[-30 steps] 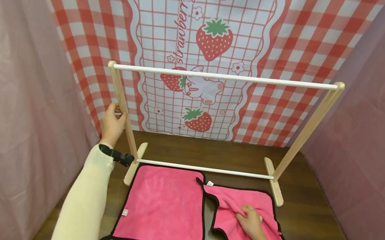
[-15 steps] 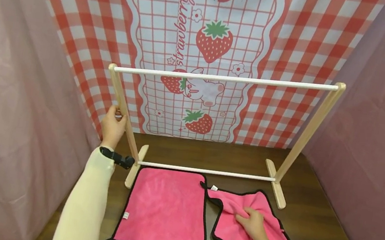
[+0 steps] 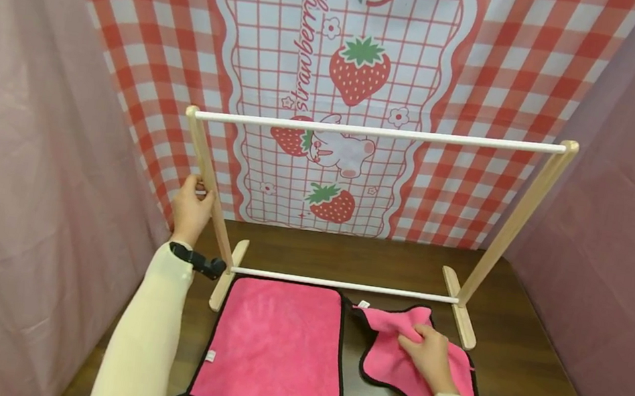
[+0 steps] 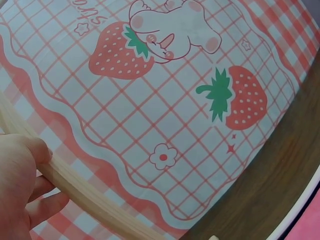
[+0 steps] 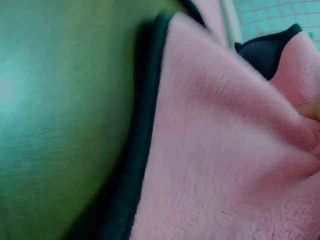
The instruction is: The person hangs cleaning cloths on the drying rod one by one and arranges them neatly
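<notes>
My left hand (image 3: 192, 211) grips the left wooden post (image 3: 207, 163) of a rack with white rails. In the left wrist view, thumb and fingers (image 4: 42, 207) lie on either side of that post (image 4: 90, 197). My right hand (image 3: 431, 359) pinches a bunched fold of a pink towel (image 3: 389, 362) with black edging. This towel is rumpled and partly raised, its far left corner beside the other towel. A second pink towel (image 3: 276, 346) lies flat to the left, a faint handprint in its pile. In the right wrist view, the gripped towel (image 5: 210, 135) fills much of the frame, slightly blurred.
The rack's white top rail (image 3: 380, 131) spans above the table, and a lower rail (image 3: 342, 285) runs just behind the towels. Wooden feet (image 3: 458, 309) support both ends. A strawberry-print cloth (image 3: 358, 73) hangs behind; pink curtains (image 3: 610, 216) flank the dark wooden table (image 3: 530, 366).
My right hand has moved slightly up and right, gathering the right towel and lifting its folds. My left hand keeps its grip on the post. The view has shifted a little.
</notes>
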The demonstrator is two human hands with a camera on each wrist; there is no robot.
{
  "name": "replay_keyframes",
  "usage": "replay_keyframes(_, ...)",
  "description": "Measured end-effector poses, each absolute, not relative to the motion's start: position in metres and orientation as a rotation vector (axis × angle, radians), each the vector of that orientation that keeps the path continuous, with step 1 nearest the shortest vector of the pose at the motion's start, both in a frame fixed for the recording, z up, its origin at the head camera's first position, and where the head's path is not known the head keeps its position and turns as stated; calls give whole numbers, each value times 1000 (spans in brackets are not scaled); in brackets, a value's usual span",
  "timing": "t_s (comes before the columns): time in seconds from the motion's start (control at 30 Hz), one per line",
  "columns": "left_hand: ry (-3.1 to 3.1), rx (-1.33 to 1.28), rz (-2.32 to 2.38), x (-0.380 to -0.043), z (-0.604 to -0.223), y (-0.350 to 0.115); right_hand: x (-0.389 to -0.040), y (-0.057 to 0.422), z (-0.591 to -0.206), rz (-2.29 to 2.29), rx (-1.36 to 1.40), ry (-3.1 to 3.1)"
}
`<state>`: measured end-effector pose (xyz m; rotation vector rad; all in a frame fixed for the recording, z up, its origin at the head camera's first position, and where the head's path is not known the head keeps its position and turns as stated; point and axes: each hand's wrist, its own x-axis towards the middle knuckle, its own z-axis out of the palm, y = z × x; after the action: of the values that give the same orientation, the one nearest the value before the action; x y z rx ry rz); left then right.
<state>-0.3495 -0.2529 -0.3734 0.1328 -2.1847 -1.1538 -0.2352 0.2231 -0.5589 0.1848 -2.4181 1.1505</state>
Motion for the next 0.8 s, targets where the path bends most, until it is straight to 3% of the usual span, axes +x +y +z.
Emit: replay_keyframes(0.8,-2163,118,-1148,-351,-375,-254,-253,225,-448,1021,308,-2197)
